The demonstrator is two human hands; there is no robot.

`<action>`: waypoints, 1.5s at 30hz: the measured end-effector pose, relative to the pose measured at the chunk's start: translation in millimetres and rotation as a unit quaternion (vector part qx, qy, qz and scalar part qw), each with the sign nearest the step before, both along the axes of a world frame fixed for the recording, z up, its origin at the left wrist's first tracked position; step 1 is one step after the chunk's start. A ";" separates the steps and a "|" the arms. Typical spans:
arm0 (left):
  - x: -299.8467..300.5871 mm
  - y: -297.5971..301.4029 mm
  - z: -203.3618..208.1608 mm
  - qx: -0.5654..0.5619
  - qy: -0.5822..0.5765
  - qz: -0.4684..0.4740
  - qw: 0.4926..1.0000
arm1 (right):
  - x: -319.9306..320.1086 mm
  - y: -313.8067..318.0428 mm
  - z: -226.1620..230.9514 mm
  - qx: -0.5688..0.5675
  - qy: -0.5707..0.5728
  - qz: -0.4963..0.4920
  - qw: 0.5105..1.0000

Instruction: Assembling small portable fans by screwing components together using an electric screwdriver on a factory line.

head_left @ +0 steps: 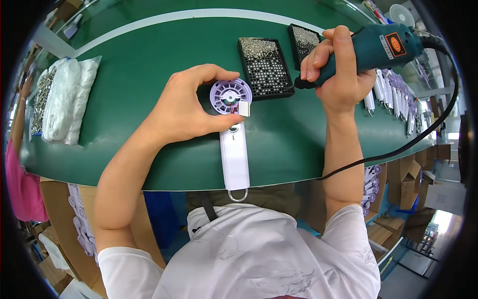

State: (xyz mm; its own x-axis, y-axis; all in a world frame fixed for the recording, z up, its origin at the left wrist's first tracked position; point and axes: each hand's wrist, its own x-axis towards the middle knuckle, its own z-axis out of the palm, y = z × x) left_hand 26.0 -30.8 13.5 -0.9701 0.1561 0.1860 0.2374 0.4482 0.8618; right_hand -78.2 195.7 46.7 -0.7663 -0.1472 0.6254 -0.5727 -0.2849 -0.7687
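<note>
Lengthwise toward the person, the fan [233,134] is pinched by the left hand [184,107]; the right hand [338,74] grips a screwdriver [368,50].

green bench [149,149], screw trays [265,67], plastic bags [69,99], fan assy [233,134]

Clear plastic bags [69,97] lie bunched at the left end of the green table [149,55] — whitish and crinkled, just beside a pile of small metal parts. On the teal electric screwdriver [371,50], near its rear end, sits an orange rectangular label [395,44] with a dark mark, and beside it a narrow white label [386,47]. Brown cardboard boxes [416,174] stand stacked below the table's right end — flaps open.
</note>
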 end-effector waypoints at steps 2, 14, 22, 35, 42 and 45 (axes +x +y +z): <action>0.5 -0.2 -0.6 0.001 0.000 0.000 1.000 | -1.5 -0.5 0.0 0.009 0.008 -0.007 1.000; -0.5 0.8 0.2 -0.007 0.009 0.004 1.000 | -1.3 -2.5 -2.9 -0.034 -0.031 0.023 0.999; -0.1 1.1 -0.5 -0.017 0.019 0.011 1.000 | -2.5 -2.8 -9.3 0.019 0.002 0.013 1.000; -0.2 1.1 -5.0 -0.002 0.035 0.003 0.999 | 0.5 -1.6 -5.8 -0.030 -0.048 0.025 0.998; -0.7 -2.6 -6.9 -0.024 0.082 -0.006 0.996 | 7.4 -0.8 33.0 -0.130 -0.044 0.098 0.986; -0.9 -2.7 -8.0 -0.024 0.080 -0.002 0.996 | 18.3 -20.3 46.0 -0.158 -0.056 0.139 0.976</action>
